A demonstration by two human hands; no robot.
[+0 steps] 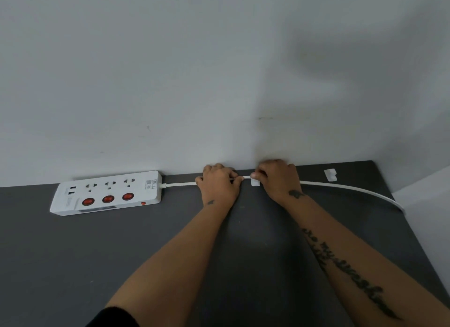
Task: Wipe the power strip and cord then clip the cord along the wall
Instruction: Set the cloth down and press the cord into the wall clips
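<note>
- The white power strip point(107, 192) lies flat on the dark desk point(73, 253) at about 9 o'clock from the hands, its back edge close to the pale wall point(170, 71).
- It shows three sockets, two USB ports and three red switches.
- The white cord point(341, 186) leaves the strip's right end, runs along the foot of the wall, and curves off the desk edge at 3 o'clock.
- The left hand point(218, 183) is clenched around the cord just right of the strip.
- The right hand point(277, 178) pinches the cord at a small white clip point(255, 182) on the desk, between the two hands.
- A second white clip point(330, 174) sits alone at 3 o'clock, just behind the cord, near the wall.
</note>
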